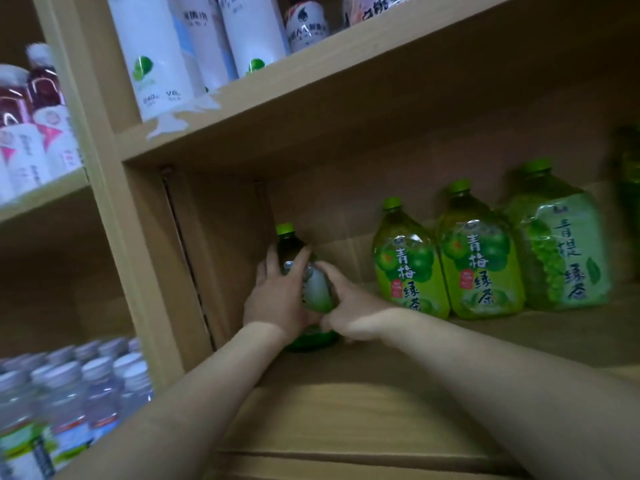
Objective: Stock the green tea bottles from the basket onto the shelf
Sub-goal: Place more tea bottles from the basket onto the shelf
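Observation:
A green tea bottle with a green cap stands upright at the back left corner of the wooden shelf. My left hand wraps its left side and my right hand grips its right side low down. Three more green tea bottles stand in a row to the right: one, a second and a paler-labelled third. The basket is out of view.
The shelf's left wall is close beside the held bottle. White bottles stand on the shelf above. Pink drinks and clear capped bottles fill the unit to the left. Bare board lies in front of the row.

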A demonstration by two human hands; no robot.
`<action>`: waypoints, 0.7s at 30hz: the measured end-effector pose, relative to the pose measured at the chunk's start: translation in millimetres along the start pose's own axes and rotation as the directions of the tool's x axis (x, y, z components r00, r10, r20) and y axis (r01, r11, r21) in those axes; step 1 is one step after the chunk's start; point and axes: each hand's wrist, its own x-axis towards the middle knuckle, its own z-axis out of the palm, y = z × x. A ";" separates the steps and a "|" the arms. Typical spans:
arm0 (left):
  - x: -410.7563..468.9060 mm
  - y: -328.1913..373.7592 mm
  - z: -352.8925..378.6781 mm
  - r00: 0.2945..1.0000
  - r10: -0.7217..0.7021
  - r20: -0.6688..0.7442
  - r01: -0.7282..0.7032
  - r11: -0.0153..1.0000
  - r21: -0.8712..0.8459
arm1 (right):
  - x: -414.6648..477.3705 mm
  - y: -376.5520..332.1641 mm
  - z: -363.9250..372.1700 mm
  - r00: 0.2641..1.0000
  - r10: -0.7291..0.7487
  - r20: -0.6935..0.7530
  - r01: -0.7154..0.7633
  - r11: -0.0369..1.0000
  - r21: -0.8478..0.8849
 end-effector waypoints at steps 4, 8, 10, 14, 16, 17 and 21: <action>16.6 -6.3 15.7 0.997 0.074 -0.023 -0.071 0.990 0.120 | 11.9 10.8 6.0 0.999 0.023 -0.034 -0.018 0.989 0.145; 27.1 -9.7 24.8 0.995 0.094 -0.022 -0.086 0.966 0.245 | 19.3 23.6 13.3 0.997 0.046 -0.055 -0.035 0.982 0.185; 26.3 -10.2 26.9 0.995 0.101 -0.021 -0.093 0.964 0.248 | 19.0 27.2 13.1 0.997 0.051 -0.066 -0.038 0.982 0.184; 23.1 -7.9 21.8 0.997 0.076 -0.025 -0.076 0.997 0.010 | 8.8 25.9 7.4 0.992 0.038 -0.117 -0.015 0.981 0.191; 16.9 -4.7 19.0 0.998 0.041 -0.050 -0.048 0.987 -0.156 | -1.3 19.7 -1.1 0.988 0.006 -0.154 0.018 0.988 0.150; 12.6 -2.4 17.4 0.998 0.015 -0.062 -0.029 0.974 -0.225 | -5.6 15.5 -6.9 0.981 -0.015 -0.195 0.038 0.993 0.114; -2.3 10.6 4.1 0.986 -0.049 -0.157 -0.023 0.904 -0.426 | -15.6 -2.3 -32.7 0.931 -0.051 -0.360 0.035 0.998 -0.051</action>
